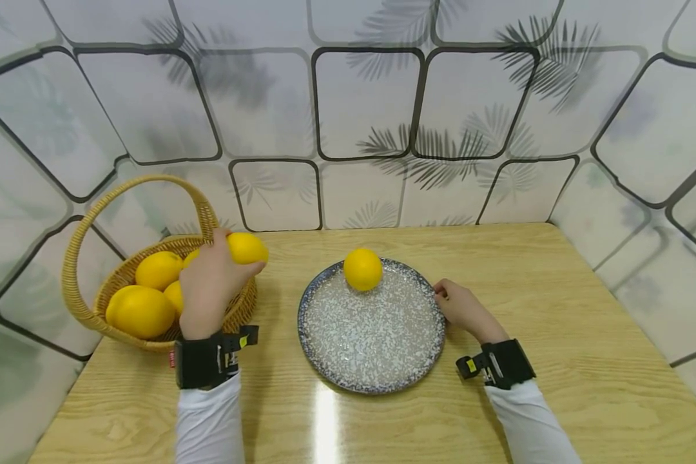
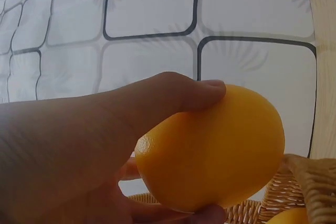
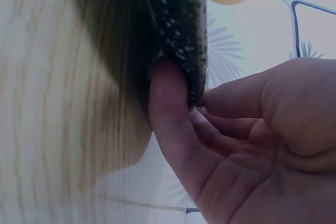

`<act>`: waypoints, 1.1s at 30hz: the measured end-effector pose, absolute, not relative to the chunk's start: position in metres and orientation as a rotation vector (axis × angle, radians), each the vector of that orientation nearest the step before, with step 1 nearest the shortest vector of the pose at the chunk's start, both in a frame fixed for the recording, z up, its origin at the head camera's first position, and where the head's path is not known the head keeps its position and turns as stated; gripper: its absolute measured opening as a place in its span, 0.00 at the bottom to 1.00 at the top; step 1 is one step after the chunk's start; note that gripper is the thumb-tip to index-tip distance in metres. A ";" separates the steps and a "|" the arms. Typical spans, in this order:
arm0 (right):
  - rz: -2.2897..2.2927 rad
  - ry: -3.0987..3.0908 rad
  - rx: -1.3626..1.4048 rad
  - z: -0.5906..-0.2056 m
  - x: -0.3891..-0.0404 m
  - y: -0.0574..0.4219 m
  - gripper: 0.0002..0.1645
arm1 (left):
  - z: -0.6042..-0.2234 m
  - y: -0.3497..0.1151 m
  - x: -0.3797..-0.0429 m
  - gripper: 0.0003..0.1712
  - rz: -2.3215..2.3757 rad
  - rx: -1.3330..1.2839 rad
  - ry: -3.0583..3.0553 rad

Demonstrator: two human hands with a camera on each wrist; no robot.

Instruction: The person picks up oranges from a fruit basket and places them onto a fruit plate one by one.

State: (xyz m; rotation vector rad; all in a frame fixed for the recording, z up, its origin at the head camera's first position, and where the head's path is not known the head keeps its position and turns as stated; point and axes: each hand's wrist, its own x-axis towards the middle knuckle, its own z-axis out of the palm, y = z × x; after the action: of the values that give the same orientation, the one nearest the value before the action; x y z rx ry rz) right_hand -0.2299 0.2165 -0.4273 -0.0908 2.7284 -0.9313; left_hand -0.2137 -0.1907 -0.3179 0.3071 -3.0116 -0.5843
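Note:
My left hand [image 1: 207,283] grips a yellow lemon [image 2: 210,148] just above the right side of a wicker basket [image 1: 246,303]. The left wrist view has the thumb on top of the fruit and fingertips beneath it. Several more lemons [image 1: 140,312] lie in the basket, partly hidden by the hand. A round speckled grey plate [image 1: 371,341] with a dark rim is on the table, bearing one yellow lemon [image 1: 362,269] near its far edge. At the plate's right rim my right hand [image 1: 466,312] pinches the edge, one digit under it in the right wrist view.
The basket's tall arched handle [image 1: 75,258] rises above its opening at the left. Beneath everything is a light wood table [image 1: 557,361]. A patterned cloth [image 1: 365,103] stands as a wall behind the table and along both sides.

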 end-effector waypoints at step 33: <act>-0.953 2.723 -0.083 -0.428 -0.229 0.216 0.20 | -0.329 -0.151 -0.223 0.50 -0.669 -0.334 -3.208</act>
State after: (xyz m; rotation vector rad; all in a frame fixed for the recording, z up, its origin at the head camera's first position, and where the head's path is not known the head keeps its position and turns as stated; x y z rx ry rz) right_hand -0.2287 0.2162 -0.4282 -0.0832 2.7230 -0.9533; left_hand -0.2229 -0.1514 -0.3291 -0.3335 -3.2080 -0.6694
